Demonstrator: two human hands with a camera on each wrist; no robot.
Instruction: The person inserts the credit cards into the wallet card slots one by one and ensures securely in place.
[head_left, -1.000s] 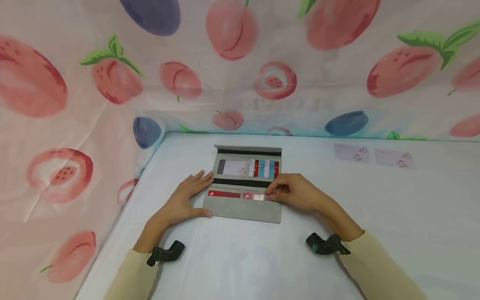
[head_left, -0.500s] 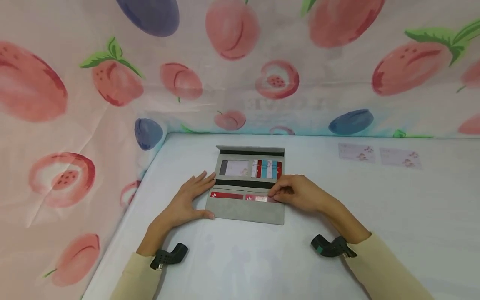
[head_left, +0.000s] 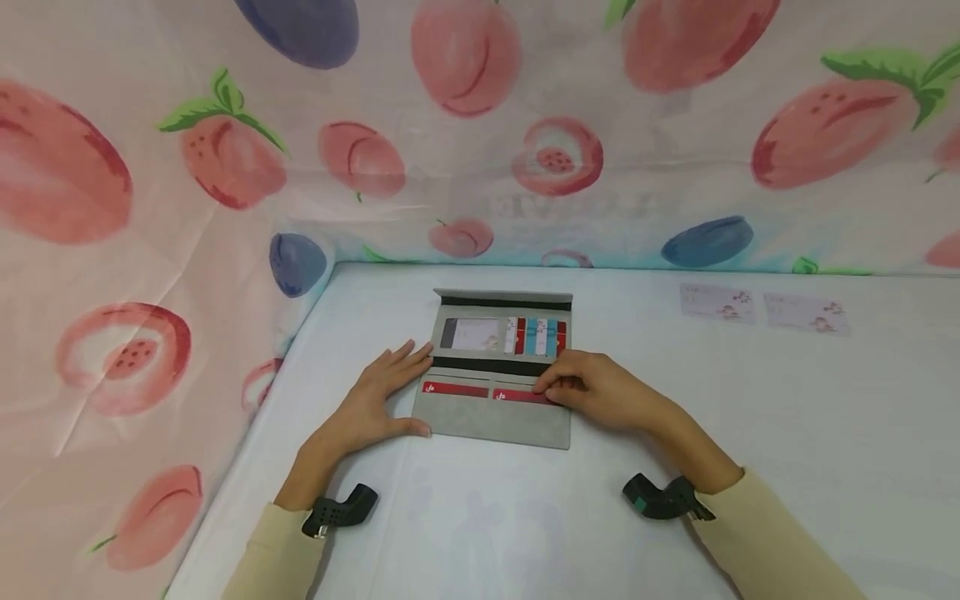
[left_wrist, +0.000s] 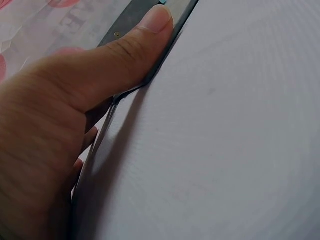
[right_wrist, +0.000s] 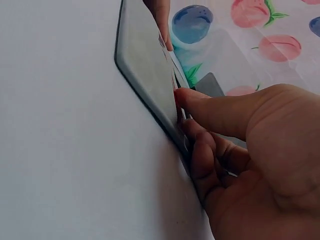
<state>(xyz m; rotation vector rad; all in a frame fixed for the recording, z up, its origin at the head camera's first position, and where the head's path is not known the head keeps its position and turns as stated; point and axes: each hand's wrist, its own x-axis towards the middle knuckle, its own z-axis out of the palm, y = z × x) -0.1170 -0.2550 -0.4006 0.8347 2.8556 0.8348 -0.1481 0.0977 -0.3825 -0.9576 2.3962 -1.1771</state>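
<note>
A grey card wallet lies unfolded on the white table, its lower half toward the person. My left hand rests at its left edge with fingers extended and the thumb on the lower left corner, as the left wrist view shows. My right hand pinches the right end of a red card, whose lower part is hidden in the lower right pocket. Another red card shows as a strip in the pocket to its left. Farther up, a clear window holds a pale card beside several red, blue and white cards.
Two pale pink printed cards, the left card and the right card, lie side by side at the back right of the table. A fruit-print cloth hangs behind and along the left side.
The right red card shows a narrower strip above its pocket, and the bright reflection on it is gone. The left hand stays in place on the wallet. The head view has shifted slightly.
</note>
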